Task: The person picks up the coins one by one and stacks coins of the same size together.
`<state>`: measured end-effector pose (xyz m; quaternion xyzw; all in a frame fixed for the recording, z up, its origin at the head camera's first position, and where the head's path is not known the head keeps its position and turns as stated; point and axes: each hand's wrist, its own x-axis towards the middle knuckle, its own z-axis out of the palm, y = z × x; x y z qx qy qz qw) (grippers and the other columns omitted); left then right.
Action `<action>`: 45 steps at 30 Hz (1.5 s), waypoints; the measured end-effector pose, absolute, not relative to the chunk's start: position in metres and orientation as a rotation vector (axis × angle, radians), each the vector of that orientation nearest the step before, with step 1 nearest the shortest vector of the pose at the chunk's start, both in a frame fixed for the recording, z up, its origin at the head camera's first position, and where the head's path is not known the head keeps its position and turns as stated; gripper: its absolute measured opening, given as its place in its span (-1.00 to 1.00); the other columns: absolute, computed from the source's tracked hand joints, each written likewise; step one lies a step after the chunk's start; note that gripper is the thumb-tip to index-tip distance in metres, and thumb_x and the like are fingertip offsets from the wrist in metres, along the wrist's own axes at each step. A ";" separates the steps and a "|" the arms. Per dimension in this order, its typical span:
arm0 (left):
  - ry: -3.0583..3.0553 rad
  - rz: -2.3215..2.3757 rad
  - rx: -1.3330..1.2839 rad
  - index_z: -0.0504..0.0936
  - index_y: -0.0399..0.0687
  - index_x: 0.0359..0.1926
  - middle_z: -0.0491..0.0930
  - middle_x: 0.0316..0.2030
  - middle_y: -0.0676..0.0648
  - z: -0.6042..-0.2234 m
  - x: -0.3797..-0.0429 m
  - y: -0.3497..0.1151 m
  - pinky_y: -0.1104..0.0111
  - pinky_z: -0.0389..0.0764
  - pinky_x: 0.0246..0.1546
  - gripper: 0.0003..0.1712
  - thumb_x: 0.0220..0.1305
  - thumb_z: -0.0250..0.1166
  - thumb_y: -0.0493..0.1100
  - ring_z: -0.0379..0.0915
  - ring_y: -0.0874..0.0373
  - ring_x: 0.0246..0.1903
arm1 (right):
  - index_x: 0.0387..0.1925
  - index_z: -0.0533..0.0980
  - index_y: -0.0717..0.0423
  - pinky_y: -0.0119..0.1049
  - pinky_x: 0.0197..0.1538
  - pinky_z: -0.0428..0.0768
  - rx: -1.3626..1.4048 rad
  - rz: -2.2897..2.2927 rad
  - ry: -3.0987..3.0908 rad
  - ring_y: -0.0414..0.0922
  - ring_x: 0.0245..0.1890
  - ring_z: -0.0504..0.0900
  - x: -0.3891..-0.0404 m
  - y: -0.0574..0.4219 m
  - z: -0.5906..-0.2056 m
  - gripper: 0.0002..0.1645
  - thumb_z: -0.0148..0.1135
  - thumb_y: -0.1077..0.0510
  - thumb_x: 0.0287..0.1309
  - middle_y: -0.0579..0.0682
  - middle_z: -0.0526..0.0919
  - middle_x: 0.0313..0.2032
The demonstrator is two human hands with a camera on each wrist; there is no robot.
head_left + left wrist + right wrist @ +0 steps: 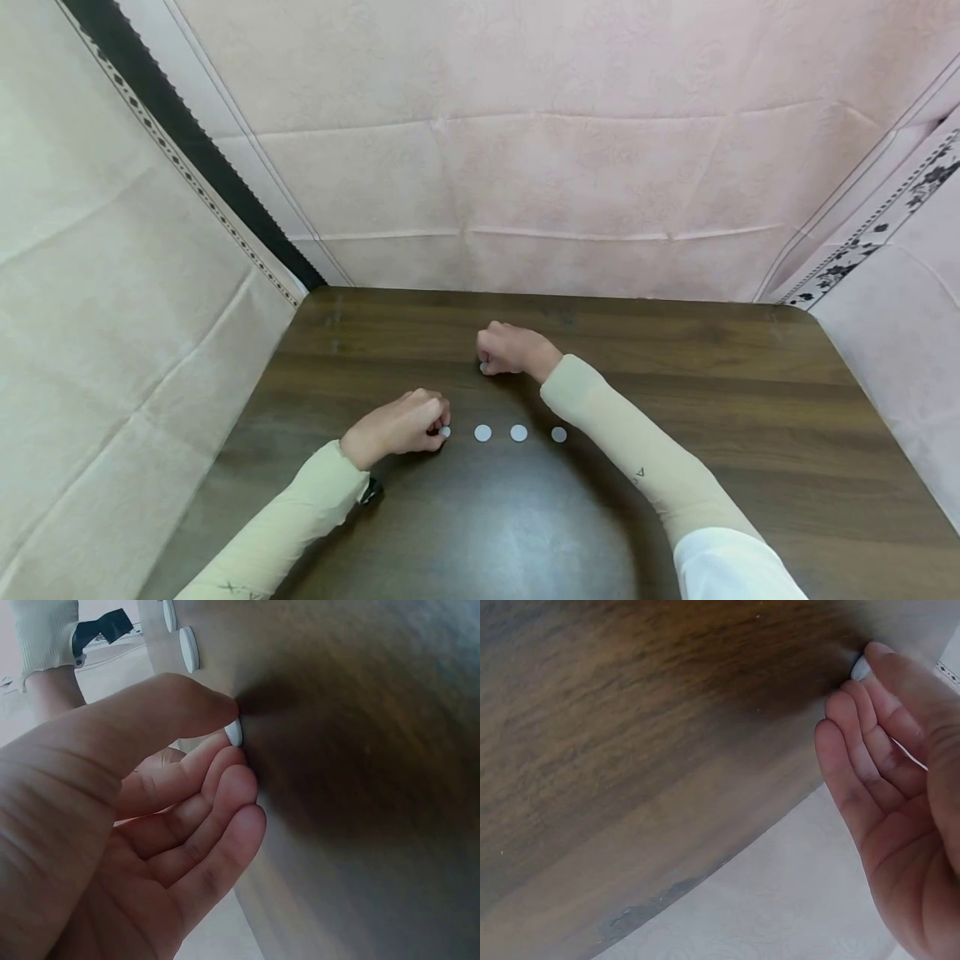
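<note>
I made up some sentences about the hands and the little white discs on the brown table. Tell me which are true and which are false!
1. The left hand pinches a white disc against the table. True.
2. Three more discs, the nearest among them, lie in a row beside the left hand. True.
3. The right hand rests flat and holds nothing. False: its fingertips are on a disc.
4. The discs in the row are stacked. False: they lie apart, side by side.

Dark wooden table (750, 433), 5 white discs (518, 432)
</note>
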<state>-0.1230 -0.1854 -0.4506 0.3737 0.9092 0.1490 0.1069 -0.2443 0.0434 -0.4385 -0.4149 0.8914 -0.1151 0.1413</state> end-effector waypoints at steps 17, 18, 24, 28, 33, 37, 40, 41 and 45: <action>2.679 0.443 1.090 0.72 -0.20 -0.29 0.69 -0.37 -0.07 -0.448 -0.122 -0.183 0.44 0.62 -0.32 -0.93 0.25 0.47 -0.32 0.53 0.25 -0.40 | -0.48 0.63 0.03 -0.39 -0.44 0.47 -1.126 -0.257 2.565 -0.24 -0.57 0.49 -0.245 0.043 -0.437 -0.84 0.47 0.17 0.16 -0.14 0.60 -0.52; 2.682 0.440 1.092 0.72 -0.20 -0.30 0.69 -0.37 -0.07 -0.448 -0.122 -0.183 0.44 0.62 -0.31 -0.93 0.25 0.47 -0.32 0.54 0.25 -0.39 | -0.44 0.63 0.04 -0.39 -0.42 0.49 -1.132 -0.281 2.561 -0.24 -0.55 0.51 -0.244 0.044 -0.437 -0.86 0.47 0.17 0.15 -0.13 0.62 -0.50; 2.683 0.451 1.088 0.71 -0.20 -0.31 0.69 -0.38 -0.07 -0.449 -0.120 -0.183 0.46 0.60 -0.34 -0.92 0.24 0.48 -0.31 0.52 0.27 -0.41 | -0.31 0.65 0.10 -0.40 -0.33 0.57 -1.209 -0.401 2.529 -0.25 -0.47 0.58 -0.241 0.053 -0.439 -0.87 0.48 0.20 0.12 -0.06 0.72 -0.39; 2.675 0.474 1.072 0.70 -0.19 -0.31 0.67 -0.40 -0.05 -0.449 -0.120 -0.183 0.48 0.56 -0.37 -0.91 0.24 0.49 -0.32 0.47 0.29 -0.44 | -0.30 0.67 0.11 -0.41 -0.26 0.62 -1.258 -0.438 2.531 -0.27 -0.40 0.61 -0.238 0.056 -0.441 -0.87 0.47 0.21 0.09 -0.06 0.73 -0.36; 2.668 0.486 1.027 0.71 -0.18 -0.31 0.65 -0.41 -0.02 -0.450 -0.120 -0.184 0.48 0.55 -0.38 -0.91 0.25 0.50 -0.30 0.41 0.30 -0.46 | -0.28 0.69 0.10 -0.41 -0.22 0.66 -1.299 -0.461 2.521 -0.29 -0.36 0.65 -0.231 0.058 -0.442 -0.87 0.46 0.22 0.09 -0.07 0.75 -0.34; 2.682 0.486 1.050 0.70 -0.16 -0.36 0.63 -0.45 -0.01 -0.451 -0.120 -0.185 0.49 0.50 -0.40 -0.89 0.24 0.49 -0.30 0.37 0.32 -0.49 | -0.29 0.68 0.08 -0.42 -0.23 0.66 -1.302 -0.455 2.522 -0.31 -0.37 0.65 -0.222 0.059 -0.441 -0.90 0.45 0.22 0.11 -0.08 0.76 -0.34; 2.698 0.485 1.080 0.68 -0.16 -0.39 0.62 -0.48 -0.01 -0.450 -0.119 -0.186 0.49 0.47 -0.41 -0.88 0.22 0.49 -0.32 0.35 0.33 -0.50 | -0.31 0.68 0.08 -0.43 -0.26 0.64 -1.289 -0.445 2.531 -0.32 -0.41 0.63 -0.216 0.059 -0.440 -0.91 0.45 0.22 0.12 -0.08 0.75 -0.36; 2.702 0.486 1.086 0.67 -0.16 -0.39 0.61 -0.49 -0.01 -0.450 -0.119 -0.186 0.49 0.47 -0.41 -0.87 0.21 0.49 -0.32 0.35 0.33 -0.50 | -0.32 0.68 0.08 -0.43 -0.27 0.64 -1.288 -0.444 2.533 -0.32 -0.43 0.62 -0.213 0.059 -0.440 -0.91 0.45 0.22 0.12 -0.08 0.75 -0.38; 2.699 0.496 1.080 0.68 -0.17 -0.38 0.62 -0.48 0.00 -0.450 -0.119 -0.184 0.48 0.49 -0.40 -0.89 0.20 0.49 -0.33 0.37 0.33 -0.49 | -0.33 0.68 0.07 -0.43 -0.29 0.62 -1.294 -0.429 2.541 -0.31 -0.45 0.61 -0.205 0.058 -0.440 -0.91 0.46 0.20 0.12 -0.09 0.74 -0.40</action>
